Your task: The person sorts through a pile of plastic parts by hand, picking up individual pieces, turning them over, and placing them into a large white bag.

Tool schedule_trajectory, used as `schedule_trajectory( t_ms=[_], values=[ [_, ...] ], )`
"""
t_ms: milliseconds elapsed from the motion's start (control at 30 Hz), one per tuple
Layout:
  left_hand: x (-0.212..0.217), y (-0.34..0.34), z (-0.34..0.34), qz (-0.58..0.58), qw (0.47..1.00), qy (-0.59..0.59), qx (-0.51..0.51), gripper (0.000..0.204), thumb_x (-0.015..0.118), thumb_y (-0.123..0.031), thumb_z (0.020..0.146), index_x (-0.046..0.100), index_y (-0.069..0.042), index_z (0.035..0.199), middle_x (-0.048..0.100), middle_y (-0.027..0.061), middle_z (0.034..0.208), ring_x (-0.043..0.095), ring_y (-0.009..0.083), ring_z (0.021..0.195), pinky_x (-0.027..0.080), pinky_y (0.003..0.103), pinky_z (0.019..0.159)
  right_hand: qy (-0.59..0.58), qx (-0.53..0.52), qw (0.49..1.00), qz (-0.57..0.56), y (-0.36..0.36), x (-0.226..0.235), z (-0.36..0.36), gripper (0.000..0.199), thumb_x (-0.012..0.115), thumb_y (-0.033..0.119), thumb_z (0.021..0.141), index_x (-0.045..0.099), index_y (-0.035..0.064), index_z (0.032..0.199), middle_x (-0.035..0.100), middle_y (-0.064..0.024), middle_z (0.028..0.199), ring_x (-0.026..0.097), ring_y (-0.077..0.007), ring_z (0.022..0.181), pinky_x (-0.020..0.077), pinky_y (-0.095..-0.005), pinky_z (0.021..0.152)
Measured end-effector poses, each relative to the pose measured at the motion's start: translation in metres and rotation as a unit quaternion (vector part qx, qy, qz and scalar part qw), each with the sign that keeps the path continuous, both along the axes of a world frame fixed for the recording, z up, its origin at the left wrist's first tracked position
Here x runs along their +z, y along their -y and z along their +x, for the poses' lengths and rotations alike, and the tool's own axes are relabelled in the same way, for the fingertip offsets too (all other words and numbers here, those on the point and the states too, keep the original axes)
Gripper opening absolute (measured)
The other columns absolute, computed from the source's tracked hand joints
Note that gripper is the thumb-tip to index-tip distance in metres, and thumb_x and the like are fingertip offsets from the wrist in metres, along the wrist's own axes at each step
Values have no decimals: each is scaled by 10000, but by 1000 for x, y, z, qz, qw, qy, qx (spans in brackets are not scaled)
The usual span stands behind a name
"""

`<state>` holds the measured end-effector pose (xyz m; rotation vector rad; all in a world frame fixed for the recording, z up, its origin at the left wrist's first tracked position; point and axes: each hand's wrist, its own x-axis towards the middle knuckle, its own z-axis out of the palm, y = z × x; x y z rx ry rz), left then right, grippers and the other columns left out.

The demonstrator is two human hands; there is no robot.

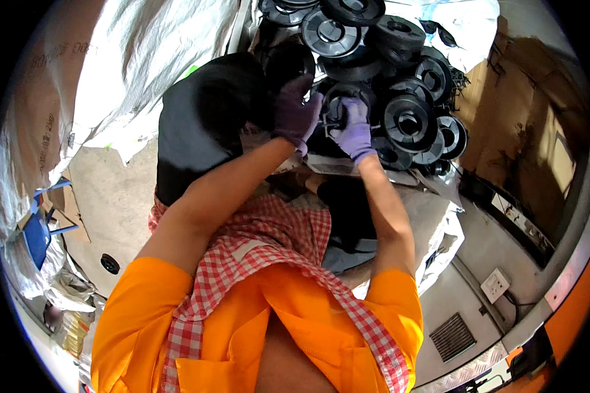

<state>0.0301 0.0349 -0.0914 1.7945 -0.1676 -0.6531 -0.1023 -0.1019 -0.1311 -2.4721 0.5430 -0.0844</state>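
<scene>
Both my hands wear purple gloves and work among black plastic spools. My right hand [353, 131] has its fingers curled over the rim and into the middle of a black spool [339, 98]. Just to its left, my left hand [296, 114] is in shade, thumb apart from the fingers and palm turned toward that spool. Another dark round piece [288, 64] lies just beyond the left fingertips; whether they touch it I cannot tell. Below the right hand's spool the surface is mostly hidden by my hands.
Several black flanged spools [408, 123] are heaped ahead and to the right, beside a brown cardboard box [531, 111]. White sheeting [144, 65] hangs at the left. My black-clad leg [200, 118] flanks the work. A wall socket [495, 284] is at the lower right.
</scene>
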Motion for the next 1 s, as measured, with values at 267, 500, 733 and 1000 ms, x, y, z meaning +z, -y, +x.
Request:
schedule_trajectory(
  t_ms=[267,500,733,1000],
  values=[
    [14,0,-43,-156,908,-350,-168,320,662,-149,773,596,-30,1063,642,27,895,601,116,809,484,263,704,70,-129,898,416,-35,81,-52,830,754,140,734,279,26,1405,485,-119,1261,529,-237,1088,435,-322,931],
    [30,-1,-40,39,978,-31,-204,481,710,-255,692,547,-69,1105,650,100,941,616,212,833,488,334,760,133,-327,745,566,-26,119,-34,231,608,36,826,580,42,1054,609,2,910,580,-107,760,496,-230,647],
    [55,-34,-37,-124,951,-196,-204,377,673,-180,729,583,-41,1068,639,67,967,587,172,891,469,330,793,236,-239,912,234,-44,114,-43,174,614,-4,762,583,32,929,573,-17,804,516,-94,723,447,-234,667],
    [48,-59,6,-281,856,-18,-434,289,611,29,741,617,14,1029,614,128,1028,590,181,958,472,300,865,86,46,978,184,-75,161,-32,173,607,8,706,586,-12,876,619,-68,823,599,-156,778,486,-277,716]
  ],
)
